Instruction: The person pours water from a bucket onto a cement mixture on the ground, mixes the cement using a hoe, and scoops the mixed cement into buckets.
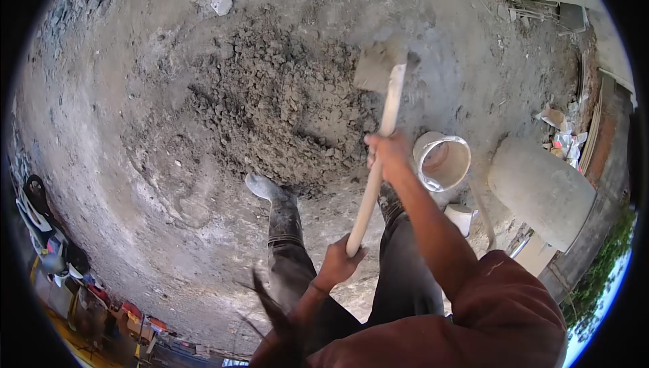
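A long wooden handle (373, 189) slants up and to the right, ending in a blurred metal blade (378, 67) at the right edge of a pile of wet grey-brown mix (270, 97). Near the handle's lower end, my left hand (340, 262) is wrapped round it. Farther up, my right hand (389, 155) grips the middle of the handle. The blade looks smeared by motion, so whether it carries any mix is hard to tell. A shallow hollow shows in the pile, left of the blade.
A round bucket (442, 162) stands right of my right hand, with a smaller white container (461, 218) below it. Farther right lies a large grey rounded object (541, 191). My boot (260, 185) touches the pile's lower edge. A motorbike (51, 233) stands far left.
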### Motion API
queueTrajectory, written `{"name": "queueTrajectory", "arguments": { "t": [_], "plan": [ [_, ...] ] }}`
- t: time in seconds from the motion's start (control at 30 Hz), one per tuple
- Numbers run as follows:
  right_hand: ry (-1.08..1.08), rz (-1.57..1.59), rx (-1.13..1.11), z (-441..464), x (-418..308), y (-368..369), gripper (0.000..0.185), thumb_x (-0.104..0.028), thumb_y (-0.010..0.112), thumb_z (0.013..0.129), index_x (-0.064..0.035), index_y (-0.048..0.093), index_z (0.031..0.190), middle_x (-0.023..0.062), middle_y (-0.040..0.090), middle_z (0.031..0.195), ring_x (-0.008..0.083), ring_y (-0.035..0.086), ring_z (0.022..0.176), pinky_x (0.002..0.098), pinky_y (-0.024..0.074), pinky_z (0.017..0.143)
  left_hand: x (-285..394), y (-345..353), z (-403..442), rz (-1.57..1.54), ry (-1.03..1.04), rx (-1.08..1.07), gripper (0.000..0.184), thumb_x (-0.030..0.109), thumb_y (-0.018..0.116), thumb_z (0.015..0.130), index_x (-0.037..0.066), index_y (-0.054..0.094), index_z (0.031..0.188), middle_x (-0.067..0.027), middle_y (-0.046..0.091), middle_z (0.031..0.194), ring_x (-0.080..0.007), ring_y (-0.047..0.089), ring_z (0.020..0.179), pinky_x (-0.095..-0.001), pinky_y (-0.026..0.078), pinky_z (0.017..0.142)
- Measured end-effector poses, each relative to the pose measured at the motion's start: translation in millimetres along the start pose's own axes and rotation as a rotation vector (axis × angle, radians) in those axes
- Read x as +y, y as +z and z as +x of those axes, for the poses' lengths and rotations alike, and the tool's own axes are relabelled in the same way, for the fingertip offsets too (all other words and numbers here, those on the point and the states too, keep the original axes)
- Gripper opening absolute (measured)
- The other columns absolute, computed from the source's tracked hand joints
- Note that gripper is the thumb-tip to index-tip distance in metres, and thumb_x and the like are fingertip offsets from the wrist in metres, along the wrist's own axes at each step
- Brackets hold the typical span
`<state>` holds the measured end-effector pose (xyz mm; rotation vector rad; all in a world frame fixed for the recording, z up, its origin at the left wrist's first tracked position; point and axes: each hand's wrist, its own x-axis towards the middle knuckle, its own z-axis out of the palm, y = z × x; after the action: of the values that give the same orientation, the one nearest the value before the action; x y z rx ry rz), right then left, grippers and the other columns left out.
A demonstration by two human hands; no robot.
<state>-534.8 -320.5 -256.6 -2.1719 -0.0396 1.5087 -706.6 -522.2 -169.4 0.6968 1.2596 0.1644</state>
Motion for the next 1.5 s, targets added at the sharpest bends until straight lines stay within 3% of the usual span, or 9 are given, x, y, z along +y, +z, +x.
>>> {"name": "queueTrajectory", "arguments": {
  "t": [0.13,0.2,0.33,0.43,0.77,1.0,1.17,1.3,1.5],
  "plan": [
    [-0.449,-0.01,0.057,113.8,-94.5,0.7,0.023,-0.013,0.072,0.089,0.0012,0.055,0.096,0.005,0.054,0.064,0.0179,0.051,0.045,0.0368,0.0448,0.039,65.5,-12.8,136.9,0.101,0.295,0.182,0.035,0.022,0.079,0.086,0.0,0.065,0.108,-0.0249,0.068,0.082,-0.0442,0.068,0.078,-0.0482,0.053,0.069],
    [-0.396,-0.173,0.125,172.0,-115.8,25.1,0.022,-0.011,0.067,0.087,0.0052,0.056,0.097,0.008,0.055,0.065,0.0217,0.053,0.044,0.0392,0.0457,0.04,88.5,-36.5,176.0,0.215,0.233,0.204,0.036,0.024,0.08,0.081,0.0,0.065,0.104,-0.0244,0.07,0.085,-0.0446,0.069,0.082,-0.0501,0.055,0.072],
    [-0.097,-0.242,-0.021,150.5,31.9,63.4,0.019,-0.011,0.064,0.087,0.0077,0.059,0.086,0.0173,0.059,0.061,0.0311,0.063,0.05,0.0482,0.0485,0.044,36.5,-47.0,75.6,0.408,-0.043,0.229,0.035,0.022,0.077,0.079,0.001,0.062,0.102,-0.0261,0.07,0.088,-0.0473,0.068,0.087,-0.0543,0.054,0.076],
    [0.245,-0.24,-0.099,114.6,92.6,59.6,0.022,-0.004,0.064,0.089,0.0054,0.056,0.107,0.0128,0.057,0.064,0.0263,0.058,0.048,0.0437,0.0483,0.044,33.5,-28.6,13.0,0.459,-0.167,0.221,0.044,0.027,0.081,0.076,-0.001,0.062,0.102,-0.0256,0.07,0.088,-0.0476,0.068,0.09,-0.0519,0.054,0.078],
    [0.285,0.046,-0.278,-29.0,18.3,-5.3,0.009,-0.007,0.061,0.091,-0.0036,0.052,0.09,0.0052,0.051,0.061,0.0176,0.049,0.048,0.036,0.0471,0.045,172.4,-47.3,-103.3,0.284,-0.085,0.025,0.052,0.039,0.077,0.089,-0.004,0.058,0.11,-0.0288,0.068,0.087,-0.0483,0.068,0.087,-0.0503,0.053,0.073],
    [-0.017,0.517,0.027,-176.0,111.3,54.8,0.011,0.0,0.058,0.088,-0.0043,0.049,0.083,0.0061,0.051,0.068,0.0186,0.05,0.048,0.0375,0.0459,0.045,-35.0,-166.1,-158.3,0.775,-0.053,0.252,0.016,0.015,0.075,0.082,0.007,0.062,0.087,-0.0213,0.068,0.08,-0.0477,0.067,0.079,-0.0553,0.052,0.068],
    [0.178,0.6,-0.068,-144.1,142.9,84.3,0.015,0.005,0.063,0.086,-0.0041,0.051,0.086,0.0098,0.055,0.077,0.0233,0.059,0.066,0.0447,0.0593,0.071,-157.1,-218.2,-59.4,0.973,0.027,0.627,0.007,0.006,0.064,0.079,0.013,0.063,0.079,-0.0091,0.067,0.078,-0.0342,0.062,0.089,-0.048,0.04,0.089],
    [0.218,0.664,-0.094,-214.6,171.5,54.3,0.022,0.01,0.062,0.086,-0.0061,0.048,0.093,0.0114,0.056,0.082,0.0258,0.061,0.071,0.0498,0.0597,0.074,-168.5,-212.4,-108.6,0.871,0.023,0.426,0.002,0.009,0.063,0.082,0.009,0.062,0.084,-0.0117,0.07,0.088,-0.0372,0.062,0.093,-0.049,0.042,0.092],
    [0.483,0.47,-0.072,-164.1,163.1,53.3,0.014,0.002,0.06,0.087,-0.0049,0.048,0.087,0.01,0.049,0.067,0.0259,0.056,0.052,0.05,0.0547,0.053,-111.6,-192.0,-175.4,0.736,-0.02,0.19,0.019,0.017,0.08,0.073,0.008,0.064,0.077,-0.0174,0.066,0.067,-0.043,0.066,0.064,-0.0528,0.053,0.06]
  ]
}}
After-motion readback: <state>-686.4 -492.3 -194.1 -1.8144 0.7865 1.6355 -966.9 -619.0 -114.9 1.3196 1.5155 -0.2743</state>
